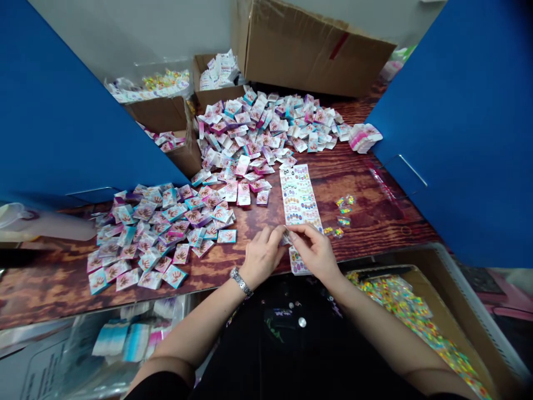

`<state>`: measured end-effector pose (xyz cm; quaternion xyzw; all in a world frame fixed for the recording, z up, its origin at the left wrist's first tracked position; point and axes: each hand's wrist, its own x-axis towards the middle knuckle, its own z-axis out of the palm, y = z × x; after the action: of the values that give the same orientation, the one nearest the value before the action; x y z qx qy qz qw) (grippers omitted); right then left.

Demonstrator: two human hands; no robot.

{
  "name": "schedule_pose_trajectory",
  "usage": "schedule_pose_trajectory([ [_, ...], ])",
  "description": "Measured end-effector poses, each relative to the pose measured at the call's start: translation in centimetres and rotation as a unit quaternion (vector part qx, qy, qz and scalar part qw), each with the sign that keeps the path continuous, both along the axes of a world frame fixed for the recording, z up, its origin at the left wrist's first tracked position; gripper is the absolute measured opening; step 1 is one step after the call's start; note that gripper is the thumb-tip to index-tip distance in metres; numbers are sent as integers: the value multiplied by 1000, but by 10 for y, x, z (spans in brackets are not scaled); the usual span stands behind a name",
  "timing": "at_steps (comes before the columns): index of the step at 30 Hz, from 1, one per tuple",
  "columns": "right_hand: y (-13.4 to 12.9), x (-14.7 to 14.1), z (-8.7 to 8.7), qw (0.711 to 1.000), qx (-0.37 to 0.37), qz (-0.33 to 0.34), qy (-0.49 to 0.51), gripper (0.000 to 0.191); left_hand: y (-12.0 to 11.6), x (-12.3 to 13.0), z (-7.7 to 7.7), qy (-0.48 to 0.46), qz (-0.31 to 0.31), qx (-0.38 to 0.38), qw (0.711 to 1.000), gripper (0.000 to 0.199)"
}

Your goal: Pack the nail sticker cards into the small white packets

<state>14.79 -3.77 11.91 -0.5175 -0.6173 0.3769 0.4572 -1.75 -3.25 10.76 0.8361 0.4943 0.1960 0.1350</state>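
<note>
Head view: left hand [262, 256] and right hand [314, 253] pinch a small pale card [286, 239] between their fingertips; a long white printed nail-sticker sheet [300, 197] lies just beyond, on a reddish-brown wood-grain table [377, 222].

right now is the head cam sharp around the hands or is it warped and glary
In the head view, the left hand and right hand look fairly sharp, the wide lens makes the blue panel lean inward, and the wooden tabletop shows soft glare.

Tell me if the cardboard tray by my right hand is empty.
Not empty: the cardboard tray holds a heap of small colourful pieces, next to your right hand.
</note>
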Motion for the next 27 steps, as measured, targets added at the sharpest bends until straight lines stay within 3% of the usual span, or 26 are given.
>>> schedule_pose_trajectory([
  [5,5,-3,-13,995,-67,-25,75,15,0,0,-8,18,20,34,999,63],
  [13,0,-8,2,998,3,-61,-5,15,-5,5,-5,87,44,101,990,69],
  [18,-1,-8,-1,998,-29,-64,7,12,-7,5,-10,47,36,118,991,73],
  [27,-3,-9,-3,998,-14,-67,-9,11,-7,2,-15,0,37,137,990,54],
])
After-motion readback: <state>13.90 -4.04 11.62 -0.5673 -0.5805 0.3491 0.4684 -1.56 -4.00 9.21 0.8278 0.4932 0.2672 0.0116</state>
